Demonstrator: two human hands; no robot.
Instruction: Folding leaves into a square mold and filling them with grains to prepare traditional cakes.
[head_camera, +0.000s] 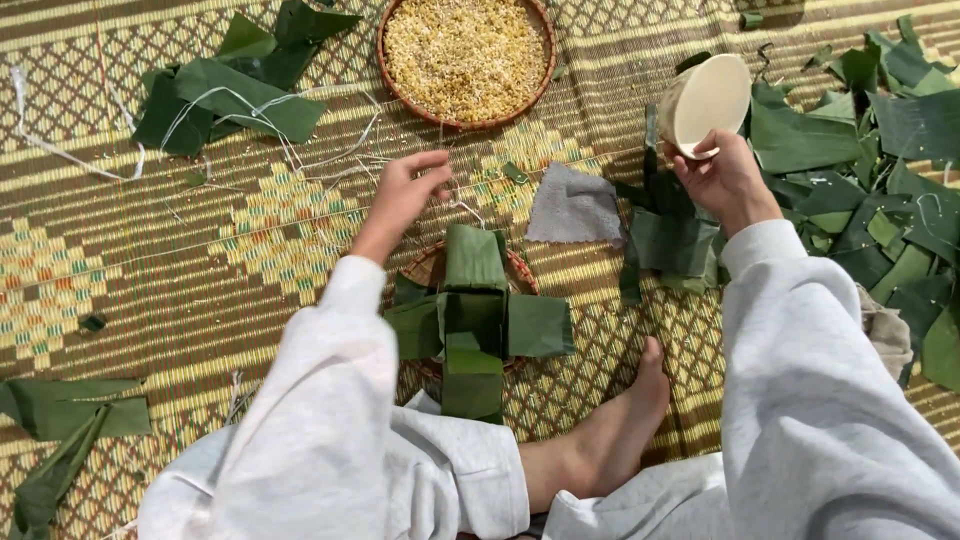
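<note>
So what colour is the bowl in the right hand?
The bowl in the right hand is plain cream, shown clearly in the head view.

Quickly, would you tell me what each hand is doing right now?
Left hand: loosely open, holding nothing clearly; near thin strings.
Right hand: closed on a cream bowl.

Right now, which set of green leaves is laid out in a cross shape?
The leaves on the small round tray in front of the person, four strips folded outward from a square centre. The piles at upper left and right lie loose.
</note>
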